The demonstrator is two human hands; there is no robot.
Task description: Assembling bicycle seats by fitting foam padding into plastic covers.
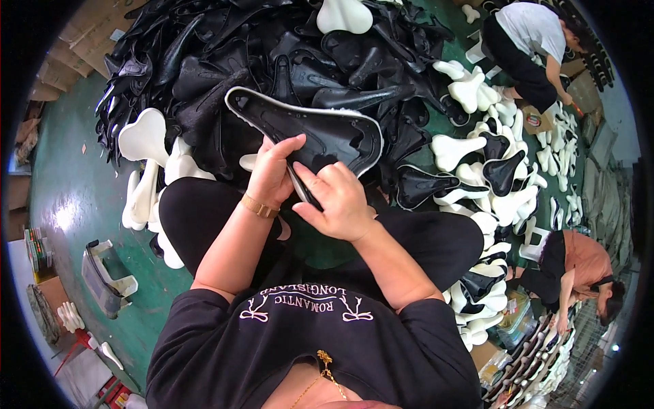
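Note:
A bicycle saddle [313, 133] with a black underside and a white rim is held in front of me, its hollow side facing up. Its narrow nose points to the upper left and its wide end lies to the right. My left hand [272, 170] grips the near edge, thumb laid over the rim. At the same near edge, my right hand [337, 201] has the saddle's wing between its thumb and bent fingers. What the fingertips do underneath is hidden.
Beyond the saddle rises a large pile of black saddle shells [238, 61]. White saddle covers [143, 136] lie at my left, with more white pieces [456, 153] heaped at right. Two people [528, 41] work at the right side. A plastic stool [109, 279] stands on the green floor.

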